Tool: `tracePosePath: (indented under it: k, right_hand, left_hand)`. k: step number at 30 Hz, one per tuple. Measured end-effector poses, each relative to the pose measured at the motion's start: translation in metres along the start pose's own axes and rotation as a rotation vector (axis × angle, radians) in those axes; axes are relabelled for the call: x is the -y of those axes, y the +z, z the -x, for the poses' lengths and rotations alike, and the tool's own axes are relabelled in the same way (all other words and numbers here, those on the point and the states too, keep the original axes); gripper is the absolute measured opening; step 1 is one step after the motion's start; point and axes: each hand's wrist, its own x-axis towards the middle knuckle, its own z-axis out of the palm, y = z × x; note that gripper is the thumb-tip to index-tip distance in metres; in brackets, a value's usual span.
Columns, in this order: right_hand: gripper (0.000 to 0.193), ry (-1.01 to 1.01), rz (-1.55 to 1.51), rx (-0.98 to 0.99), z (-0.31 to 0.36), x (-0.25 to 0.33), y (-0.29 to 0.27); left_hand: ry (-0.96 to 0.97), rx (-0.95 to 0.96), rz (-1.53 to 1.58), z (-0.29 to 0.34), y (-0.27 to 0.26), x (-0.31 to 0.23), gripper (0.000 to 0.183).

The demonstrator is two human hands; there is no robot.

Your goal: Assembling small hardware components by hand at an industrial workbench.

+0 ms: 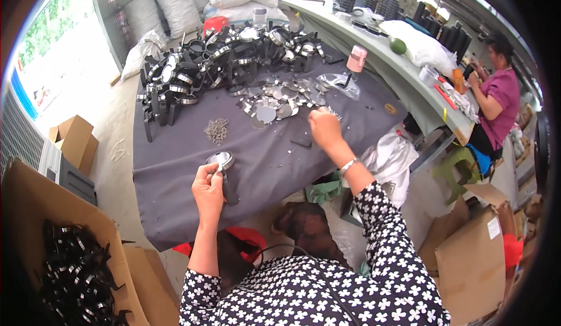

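Observation:
My left hand (208, 189) holds a small round mirror in a black frame with a handle (222, 163) over the near part of the dark grey table cloth (175, 168). My right hand (325, 128) reaches forward, fingers pinched at the edge of a scatter of loose round mirror discs (279, 101); what it pinches is too small to see. A little heap of small metal parts (217, 130) lies between the hands and the far pile. A small black piece (301, 142) lies just left of my right hand.
A big pile of black framed mirrors (222, 63) fills the far side of the table. A cardboard box of black parts (76, 273) stands at lower left. Another person (497, 101) sits at a long bench (403, 74) on the right. Sacks (169, 4) at the back, cartons (473, 256) lower right.

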Motion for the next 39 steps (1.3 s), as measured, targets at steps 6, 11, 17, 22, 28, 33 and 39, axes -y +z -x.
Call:
tracePosePath:
  k: [6,11,17,22,28,33,39]
  right_hand:
    - [0.013,0.045,0.293,0.173,-0.006,-0.04,0.013]
    - [0.014,0.013,0.439,0.311,-0.014,-0.026,0.019]
    - [0.012,-0.217,0.507,0.501,-0.032,-0.012,0.001]
    - [0.016,-0.23,0.417,0.526,-0.037,-0.04,0.0]
    - [0.01,-0.078,0.006,0.148,-0.024,-0.028,0.002]
    - [0.008,-0.071,-0.467,0.189,-0.007,0.045,-0.004]
    - [0.007,0.148,-1.147,0.518,0.029,0.129,-0.003]
  left_hand:
    - [-0.001,0.014,-0.045,0.0,-0.002,-0.001,0.013]
    - [0.006,0.005,-0.011,0.001,-0.006,0.003,0.013]
    - [0.017,0.005,0.021,0.0,-0.004,0.003,0.013]
    - [0.006,0.023,0.019,0.0,-0.003,0.001,0.013]
    - [0.021,0.034,0.019,0.001,-0.004,0.003,0.013]
    - [0.012,-0.019,-0.036,0.005,-0.015,0.001,0.014]
    - [0.056,0.036,-0.019,-0.002,-0.003,0.006,0.012]
